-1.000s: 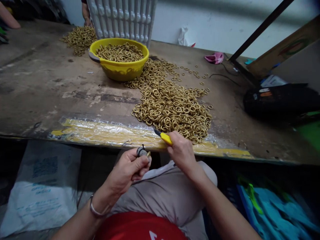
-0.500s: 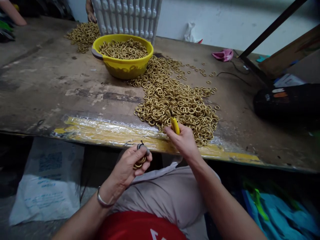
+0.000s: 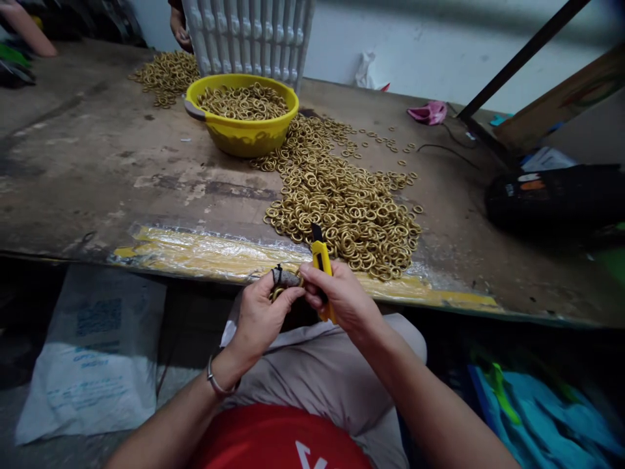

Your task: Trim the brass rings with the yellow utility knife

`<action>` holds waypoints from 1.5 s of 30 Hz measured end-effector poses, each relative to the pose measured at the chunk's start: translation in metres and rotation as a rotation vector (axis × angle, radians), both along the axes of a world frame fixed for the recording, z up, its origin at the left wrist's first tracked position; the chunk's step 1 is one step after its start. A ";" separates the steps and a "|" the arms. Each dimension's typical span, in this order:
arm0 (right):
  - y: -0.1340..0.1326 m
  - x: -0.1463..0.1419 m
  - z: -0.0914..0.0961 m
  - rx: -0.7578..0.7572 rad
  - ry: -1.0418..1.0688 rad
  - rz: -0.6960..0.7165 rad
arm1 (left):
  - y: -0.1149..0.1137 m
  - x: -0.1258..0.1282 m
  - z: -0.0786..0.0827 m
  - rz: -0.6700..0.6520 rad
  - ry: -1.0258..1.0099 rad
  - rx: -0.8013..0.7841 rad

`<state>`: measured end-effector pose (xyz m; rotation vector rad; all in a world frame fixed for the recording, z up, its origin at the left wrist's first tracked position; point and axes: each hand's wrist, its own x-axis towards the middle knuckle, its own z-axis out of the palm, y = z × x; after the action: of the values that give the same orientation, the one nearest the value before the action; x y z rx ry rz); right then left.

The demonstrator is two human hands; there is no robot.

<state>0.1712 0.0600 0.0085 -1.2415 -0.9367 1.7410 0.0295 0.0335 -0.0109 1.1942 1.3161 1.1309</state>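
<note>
My right hand (image 3: 349, 296) is closed around a yellow utility knife (image 3: 321, 257), its dark blade pointing up and away from me. With thumb and finger the same hand also pinches a brass-coloured ring (image 3: 299, 277). My left hand (image 3: 258, 319) meets it just in front of the table edge, closed on a few brass-coloured rings (image 3: 277, 293) that its fingers partly hide. A grey cover tied with black string (image 3: 279, 275) sits on a left finger. Just beyond both hands spreads a large pile of loose rings (image 3: 346, 208).
A yellow basin (image 3: 244, 140) full of rings stands behind the pile. Farther back are a smaller ring heap (image 3: 168, 71), a white radiator (image 3: 249, 39) and another person's hand (image 3: 181, 36). A black object (image 3: 551, 195) lies at right; a white sack (image 3: 97, 358) is below left.
My right hand has come back from the pile toward my left hand, bringing a ring, and the knife now shows more fully. My left hand has turned and its fingers meet the right's.
</note>
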 end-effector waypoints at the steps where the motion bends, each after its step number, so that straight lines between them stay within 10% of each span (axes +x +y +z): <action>1: -0.001 -0.001 0.000 -0.001 0.005 0.006 | -0.001 -0.001 0.000 -0.006 -0.004 -0.008; 5: -0.006 0.001 0.003 0.084 -0.090 0.045 | -0.003 -0.007 0.000 -0.097 -0.239 -0.160; 15: -0.043 0.024 0.004 0.785 -1.149 0.278 | -0.008 -0.013 0.003 -0.174 -0.552 -0.273; 27: -0.038 0.021 0.001 0.783 -1.461 0.371 | -0.007 -0.019 0.001 -0.260 -0.328 -0.192; 32: -0.020 0.030 -0.014 0.557 -1.565 0.269 | -0.014 -0.031 0.002 -0.294 -0.316 -0.193; 40: -0.026 0.017 0.002 0.101 -0.111 0.223 | -0.021 -0.033 0.004 -0.366 -0.362 -0.176; 45: -0.036 0.005 0.002 0.003 0.125 0.032 | -0.021 -0.027 0.000 -0.276 -0.340 -0.216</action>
<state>0.1763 0.0244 0.0109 -1.1080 -0.8897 1.8192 0.0026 0.0123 -0.0111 0.9424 0.9539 0.9178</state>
